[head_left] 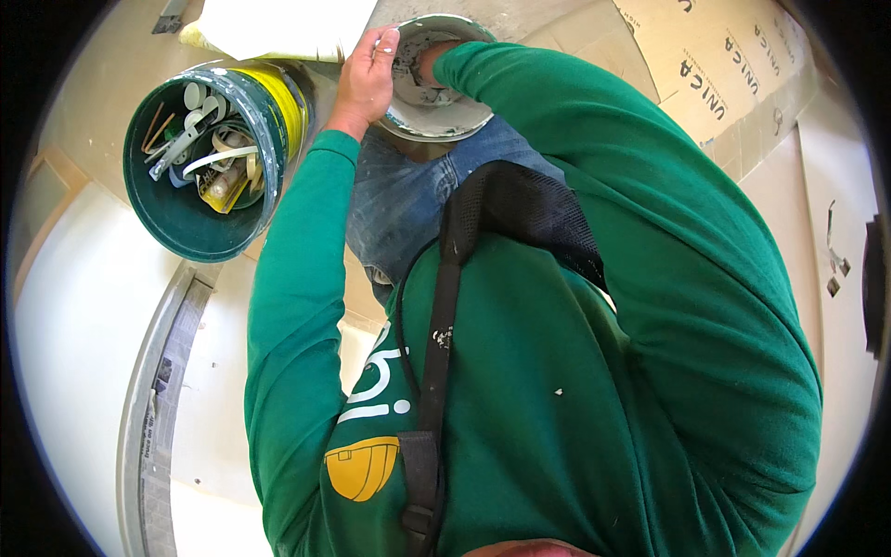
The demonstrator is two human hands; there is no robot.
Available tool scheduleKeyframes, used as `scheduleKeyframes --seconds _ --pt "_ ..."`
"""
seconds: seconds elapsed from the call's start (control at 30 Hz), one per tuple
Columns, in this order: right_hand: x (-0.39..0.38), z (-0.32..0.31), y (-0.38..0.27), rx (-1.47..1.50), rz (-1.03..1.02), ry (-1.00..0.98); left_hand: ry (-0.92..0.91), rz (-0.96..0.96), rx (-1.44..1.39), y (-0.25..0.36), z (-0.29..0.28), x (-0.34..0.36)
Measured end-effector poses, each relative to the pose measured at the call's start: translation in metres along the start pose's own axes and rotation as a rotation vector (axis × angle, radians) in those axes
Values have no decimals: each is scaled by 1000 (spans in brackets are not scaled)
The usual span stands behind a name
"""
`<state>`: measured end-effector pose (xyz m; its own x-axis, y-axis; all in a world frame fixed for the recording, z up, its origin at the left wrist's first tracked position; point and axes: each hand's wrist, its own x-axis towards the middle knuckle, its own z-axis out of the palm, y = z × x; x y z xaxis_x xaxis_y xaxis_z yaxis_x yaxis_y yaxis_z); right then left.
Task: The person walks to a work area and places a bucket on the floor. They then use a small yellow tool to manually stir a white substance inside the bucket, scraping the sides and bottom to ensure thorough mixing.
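Note:
A bucket (436, 121) smeared with wet grey compound (408, 67) stands at the top centre, close to my knees. At its left side my left hand (367, 82) grips the rim, thumb up along the edge. My right hand (434, 65) reaches down inside the bucket from the right, near the compound. Its fingers are mostly hidden there, so whether it holds a tool cannot be made out.
To the left, a green bucket (200, 243) with a yellow band holds several hand tools. White sheet material (288, 28) lies beyond it. Printed brown floor covering (715, 74) spreads at the far right. A pale wall (79, 297) runs along the left.

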<state>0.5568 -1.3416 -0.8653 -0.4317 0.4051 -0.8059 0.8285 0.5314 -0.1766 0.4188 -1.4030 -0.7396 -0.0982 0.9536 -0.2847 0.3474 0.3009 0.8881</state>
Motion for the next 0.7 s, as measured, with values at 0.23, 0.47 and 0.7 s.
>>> scheduleKeyframes --seconds 0.23,0.47,0.7 --pt "-3 5 -8 158 36 2 7 62 -42 0 4 -9" --pt "2 -11 13 346 -137 -263 -42 66 -36 5 8 2" --pt "-44 -33 3 538 -31 -54 -60 51 1 -9 3 14"
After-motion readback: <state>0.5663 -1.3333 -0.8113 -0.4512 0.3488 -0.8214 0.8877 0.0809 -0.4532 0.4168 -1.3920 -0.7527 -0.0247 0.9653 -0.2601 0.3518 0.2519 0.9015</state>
